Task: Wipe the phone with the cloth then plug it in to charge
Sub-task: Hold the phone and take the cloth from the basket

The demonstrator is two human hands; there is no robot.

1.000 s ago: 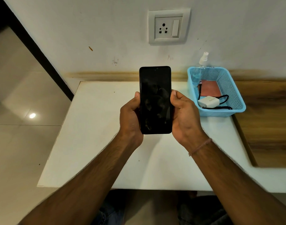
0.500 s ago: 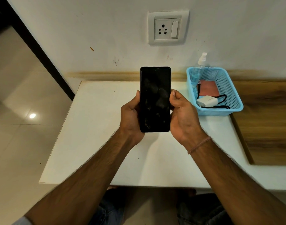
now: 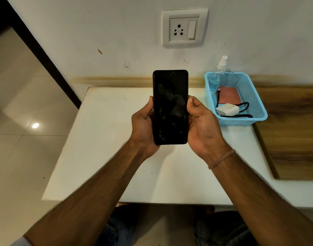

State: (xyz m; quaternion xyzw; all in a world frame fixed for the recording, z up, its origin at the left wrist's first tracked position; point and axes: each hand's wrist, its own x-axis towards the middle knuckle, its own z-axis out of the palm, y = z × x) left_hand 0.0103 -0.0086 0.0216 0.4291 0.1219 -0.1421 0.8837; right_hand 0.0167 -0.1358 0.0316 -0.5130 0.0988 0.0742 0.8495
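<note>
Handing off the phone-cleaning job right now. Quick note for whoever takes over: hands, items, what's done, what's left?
Left hand: grips the phone by its left edge.
Right hand: grips its right edge.
Phone: held upright above the white table, screen dark and smudged.
Blue basket, on the table to the right: holds a pinkish cloth, a white charger adapter with a black cable, and a spray bottle in the back corner.
Wall socket: nothing plugged in.
Done: phone in hand.
Left: get the cloth, wipe the screen, plug in the adapter, connect the cable to the phone.
</note>
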